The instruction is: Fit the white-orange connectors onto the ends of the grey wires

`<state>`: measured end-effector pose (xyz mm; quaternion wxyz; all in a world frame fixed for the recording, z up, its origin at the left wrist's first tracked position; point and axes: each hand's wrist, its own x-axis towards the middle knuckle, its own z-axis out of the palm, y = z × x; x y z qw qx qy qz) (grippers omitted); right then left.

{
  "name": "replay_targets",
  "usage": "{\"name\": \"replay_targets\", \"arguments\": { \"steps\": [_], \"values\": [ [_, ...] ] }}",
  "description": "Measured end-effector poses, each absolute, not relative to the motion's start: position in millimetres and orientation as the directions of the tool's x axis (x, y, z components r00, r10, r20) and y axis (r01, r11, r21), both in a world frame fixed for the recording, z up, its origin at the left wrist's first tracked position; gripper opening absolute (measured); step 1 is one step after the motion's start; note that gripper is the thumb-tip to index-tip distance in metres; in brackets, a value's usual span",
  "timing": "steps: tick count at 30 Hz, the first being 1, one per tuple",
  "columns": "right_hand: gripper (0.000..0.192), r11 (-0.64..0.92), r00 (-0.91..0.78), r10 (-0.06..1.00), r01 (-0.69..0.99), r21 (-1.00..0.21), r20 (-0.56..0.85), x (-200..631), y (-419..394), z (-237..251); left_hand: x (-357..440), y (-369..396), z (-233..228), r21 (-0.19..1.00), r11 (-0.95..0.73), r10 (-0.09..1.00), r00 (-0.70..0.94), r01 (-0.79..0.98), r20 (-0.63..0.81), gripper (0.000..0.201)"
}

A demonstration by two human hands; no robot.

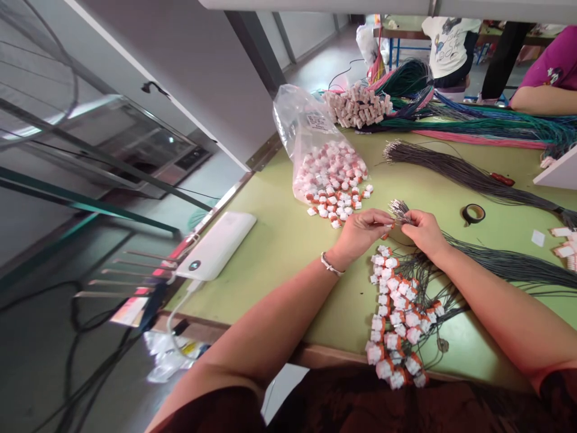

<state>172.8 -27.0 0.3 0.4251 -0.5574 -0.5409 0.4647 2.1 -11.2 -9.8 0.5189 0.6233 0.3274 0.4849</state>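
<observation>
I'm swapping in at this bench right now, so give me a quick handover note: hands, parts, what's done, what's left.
Left hand: fingertips pinched at the bare wire ends, apparently on a small connector, mostly hidden.
Right hand: gripping the same dark wire bundle just behind its ends.
Parts: loose red-and-white connectors spill from the open plastic bag on the green table. Black tape roll lies to the right.
Done: a cluster of wires with fitted connectors lies at the near edge.
Left: many ends in the held bundle look bare; another dark bundle lies untouched behind.
</observation>
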Motion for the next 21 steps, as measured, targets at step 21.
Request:
{"name": "replay_targets", "arguments": {
  "steps": [21],
  "values": [
    [0.009,0.017,-0.044,0.999,0.332,-0.943,0.002,178,-27,-2,10,-15,-12,0.979,0.065,0.953,0.301,-0.193,-0.004,0.018]
  ]
}}
